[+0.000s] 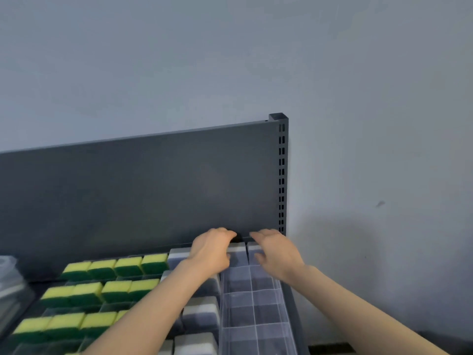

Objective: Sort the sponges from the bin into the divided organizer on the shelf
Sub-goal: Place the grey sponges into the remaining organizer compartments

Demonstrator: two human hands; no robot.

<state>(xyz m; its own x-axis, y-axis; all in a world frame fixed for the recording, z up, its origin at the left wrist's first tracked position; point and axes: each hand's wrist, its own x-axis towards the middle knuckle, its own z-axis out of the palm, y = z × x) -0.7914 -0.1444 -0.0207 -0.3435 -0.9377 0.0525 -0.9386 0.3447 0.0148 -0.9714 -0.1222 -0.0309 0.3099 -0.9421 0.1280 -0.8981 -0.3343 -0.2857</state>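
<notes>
**Item: grey-and-white rectangular foam sponges** [238, 253]. They stand on edge in the back row of the clear plastic divided organizer [266, 298], at its right rear corner, close against the back panel. More of the same fill the middle column toward the viewer.

**Left hand** [211, 251]. It lies over the back-row sponges with its fingers curled down behind them. Blur hides whether it grips one or only presses. A small dark shape [236, 238] shows just past the fingertips and cannot be identified.

**Right hand** [277, 254]. It is just beside the left hand and apart from it, fingers fairly straight and reaching over the last sponge in the row. It seems to be steadying or seating the sponge, not holding it. Both hands probably work here to pack the sponges upright so each cell takes one.

**Yellow-and-green scouring sponges** [102, 270]. These sit in rows across the left cells, sorted by colour.

**Empty cells.** The right column nearer the viewer holds nothing visible, so the sort looks well along but unfinished.

**Surroundings.**
- The dark grey metal back panel [143, 190] rises directly behind the organizer and leaves the fingers little room.
- A slotted grey upright [281, 175] stands at the right end of the panel.
- A pale wall [358, 98] lies beyond.
- A blurred translucent container [10, 285] at the left edge is possibly the bin.
</notes>
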